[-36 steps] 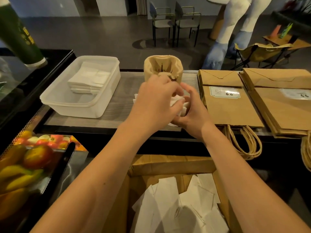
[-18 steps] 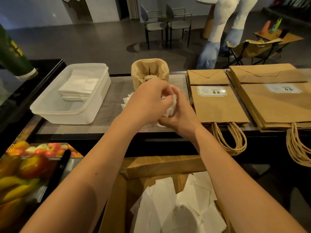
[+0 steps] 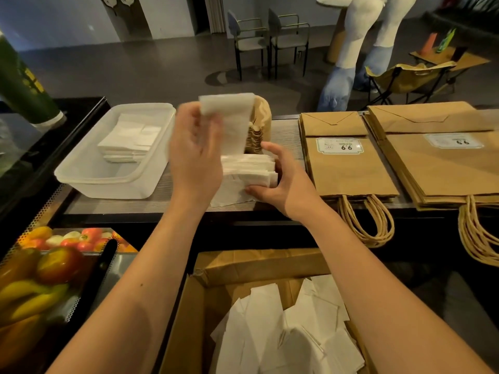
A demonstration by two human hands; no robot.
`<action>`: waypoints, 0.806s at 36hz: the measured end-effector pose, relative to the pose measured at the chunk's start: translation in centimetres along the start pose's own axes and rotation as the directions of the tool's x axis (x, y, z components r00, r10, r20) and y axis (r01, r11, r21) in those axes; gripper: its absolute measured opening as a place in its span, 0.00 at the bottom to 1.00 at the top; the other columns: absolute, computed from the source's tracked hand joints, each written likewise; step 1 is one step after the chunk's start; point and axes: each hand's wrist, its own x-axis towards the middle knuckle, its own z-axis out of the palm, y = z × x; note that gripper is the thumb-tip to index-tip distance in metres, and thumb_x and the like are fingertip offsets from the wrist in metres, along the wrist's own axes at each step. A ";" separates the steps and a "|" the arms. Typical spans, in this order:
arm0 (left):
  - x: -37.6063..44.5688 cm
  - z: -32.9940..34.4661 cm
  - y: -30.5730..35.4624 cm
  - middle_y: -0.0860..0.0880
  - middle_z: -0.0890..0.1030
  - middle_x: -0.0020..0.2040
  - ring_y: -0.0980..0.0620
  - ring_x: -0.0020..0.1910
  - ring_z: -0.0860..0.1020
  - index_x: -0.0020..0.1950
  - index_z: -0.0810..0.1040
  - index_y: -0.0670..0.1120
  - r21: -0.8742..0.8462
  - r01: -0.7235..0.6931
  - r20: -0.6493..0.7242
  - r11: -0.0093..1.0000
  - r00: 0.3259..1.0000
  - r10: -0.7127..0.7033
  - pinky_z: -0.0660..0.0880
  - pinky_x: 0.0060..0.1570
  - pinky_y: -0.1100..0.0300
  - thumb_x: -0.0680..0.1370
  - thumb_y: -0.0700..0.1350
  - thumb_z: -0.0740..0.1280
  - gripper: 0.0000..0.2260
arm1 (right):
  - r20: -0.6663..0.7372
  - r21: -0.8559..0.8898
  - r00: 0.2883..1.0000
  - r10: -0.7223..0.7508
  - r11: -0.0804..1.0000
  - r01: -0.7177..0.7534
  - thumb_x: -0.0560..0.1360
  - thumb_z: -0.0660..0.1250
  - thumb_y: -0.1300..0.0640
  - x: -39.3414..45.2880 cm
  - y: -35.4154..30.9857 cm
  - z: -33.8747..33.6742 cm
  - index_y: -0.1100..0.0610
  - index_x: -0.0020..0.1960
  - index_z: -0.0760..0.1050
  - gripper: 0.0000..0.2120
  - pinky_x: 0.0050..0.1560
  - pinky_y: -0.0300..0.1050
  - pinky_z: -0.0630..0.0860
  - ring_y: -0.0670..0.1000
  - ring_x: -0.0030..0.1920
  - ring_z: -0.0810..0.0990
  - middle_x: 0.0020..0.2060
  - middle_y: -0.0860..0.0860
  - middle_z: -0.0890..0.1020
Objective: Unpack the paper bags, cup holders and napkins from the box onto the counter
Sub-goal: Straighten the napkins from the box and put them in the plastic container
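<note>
Lifting one napkin (image 3: 232, 122), left hand (image 3: 194, 157) above the napkin stack (image 3: 248, 171).

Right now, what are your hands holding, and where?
The left hand holds a white paper napkin up by its left edge. The right hand grips the right end of the white napkin stack on the counter.
</note>
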 end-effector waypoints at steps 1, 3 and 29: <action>0.0 -0.3 0.4 0.59 0.75 0.47 0.66 0.46 0.75 0.54 0.71 0.50 0.016 -0.079 -0.086 0.997 0.993 0.080 0.74 0.46 0.67 0.84 0.43 0.64 0.03 | 0.001 -0.005 1.000 -0.005 1.000 0.005 0.72 0.79 0.59 -0.1 0.0 -0.1 0.47 0.79 0.61 0.42 0.57 0.31 0.72 0.40 0.60 0.73 0.65 0.43 0.73; -0.1 -1.2 0.9 0.61 0.73 0.48 0.70 0.47 0.74 0.55 0.70 0.47 0.078 -0.213 -0.087 0.974 0.972 0.220 0.71 0.45 0.73 0.83 0.39 0.64 0.05 | 0.001 0.004 1.000 -0.022 1.000 0.022 0.73 0.78 0.59 -0.2 0.1 -0.1 0.49 0.78 0.62 0.40 0.54 0.28 0.75 0.39 0.58 0.75 0.65 0.42 0.73; -1.1 -1.1 -4.4 0.44 0.74 0.57 0.47 0.54 0.70 0.64 0.75 0.46 0.358 -0.567 0.651 0.742 0.721 0.237 0.68 0.53 0.58 0.73 0.47 0.77 0.22 | 0.100 0.008 0.995 0.030 0.999 -0.031 0.74 0.78 0.57 0.1 0.6 -0.4 0.45 0.81 0.56 0.44 0.60 0.35 0.72 0.40 0.58 0.74 0.65 0.41 0.71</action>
